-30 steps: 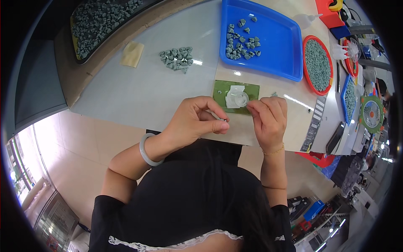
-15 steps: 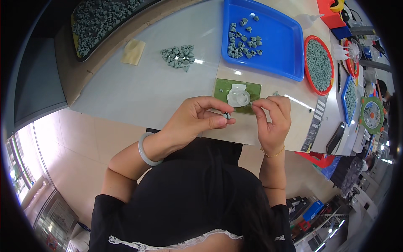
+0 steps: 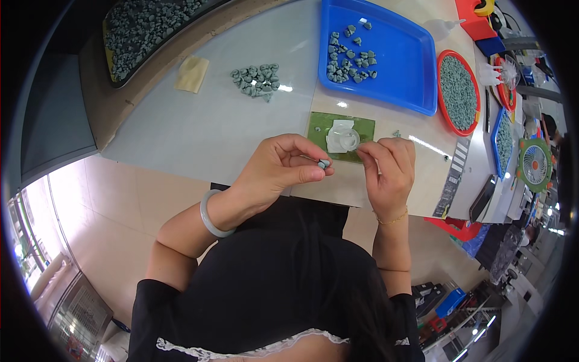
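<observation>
Between the thumb and fingers of my left hand point(image 3: 272, 166) is a small grey-green figure piece point(image 3: 324, 163) with dark markings. Just right of it, my right hand point(image 3: 391, 169) is closed in a pinch at the edge of a small clear round dish point(image 3: 348, 141); whatever its fingertips hold is too small to make out. The dish rests on white paper point(image 3: 333, 142) over a green mat point(image 3: 365, 128). Beyond the mat, a blue tray point(image 3: 392, 90) carries several similar pieces, and a cluster of grey-green pieces point(image 3: 256, 81) lies on the table to the left.
A yellowish cloth point(image 3: 192, 74) lies at the left of the table. At the right stand a red round tray point(image 3: 476, 114) full of small grey-green parts, a white squeeze bottle point(image 3: 443, 28), a dark phone point(image 3: 482, 198) and a green fan point(image 3: 535, 165). A dark tray of pieces point(image 3: 151, 30) sits far left.
My right hand has shifted slightly left and down, its fingertips now at the dish's lower right edge. My left hand has moved a little left, and the piece in it shows a different side.
</observation>
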Available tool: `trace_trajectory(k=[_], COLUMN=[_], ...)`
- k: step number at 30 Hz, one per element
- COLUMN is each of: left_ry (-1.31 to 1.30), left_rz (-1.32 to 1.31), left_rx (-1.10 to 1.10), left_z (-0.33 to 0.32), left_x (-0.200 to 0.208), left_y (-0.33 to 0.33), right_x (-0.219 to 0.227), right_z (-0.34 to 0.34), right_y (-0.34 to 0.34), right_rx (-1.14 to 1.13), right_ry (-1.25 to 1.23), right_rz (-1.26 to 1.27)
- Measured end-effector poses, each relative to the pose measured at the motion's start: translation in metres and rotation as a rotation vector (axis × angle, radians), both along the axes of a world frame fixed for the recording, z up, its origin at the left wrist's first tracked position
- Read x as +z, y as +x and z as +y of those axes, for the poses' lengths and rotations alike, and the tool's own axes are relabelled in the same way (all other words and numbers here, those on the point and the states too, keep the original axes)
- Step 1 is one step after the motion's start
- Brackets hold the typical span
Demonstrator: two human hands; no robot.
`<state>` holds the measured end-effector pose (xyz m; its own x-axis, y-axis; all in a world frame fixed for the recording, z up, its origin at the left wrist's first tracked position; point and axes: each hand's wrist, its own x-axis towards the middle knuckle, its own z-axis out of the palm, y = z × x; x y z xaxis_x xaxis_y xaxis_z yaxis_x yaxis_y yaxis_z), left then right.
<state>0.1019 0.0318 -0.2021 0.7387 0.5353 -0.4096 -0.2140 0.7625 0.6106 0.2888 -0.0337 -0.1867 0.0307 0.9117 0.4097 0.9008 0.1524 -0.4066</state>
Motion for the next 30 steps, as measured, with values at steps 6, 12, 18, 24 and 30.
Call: trace_trajectory(k=[6,12,18,24,30], left_ry=[0.004,0.004,0.056,0.115,0.231], left_rz=[-0.029,-0.076,-0.04,0.014,-0.034], left_rx=[0.018,0.002,0.019,-0.028,-0.038], left_z=[-0.004,-0.006,-0.007,-0.005,-0.007], left_x=[-0.001,0.0,0.002,0.009,0.009], left_y=[0.005,0.009,0.008,0.006,0.006], right_x=[0.011,0.009,0.004,-0.001,-0.009], right_z=[-0.01,-0.01,-0.011,-0.01,-0.009], right_y=[-0.01,-0.023,-0.026,-0.015,-0.011], right_rx=[-0.002,0.127,0.129,0.265,0.377], right_ry=[0.012,0.109,0.155,0.22,0.291], right_rz=[0.275,0.234,0.169,0.08,0.139])
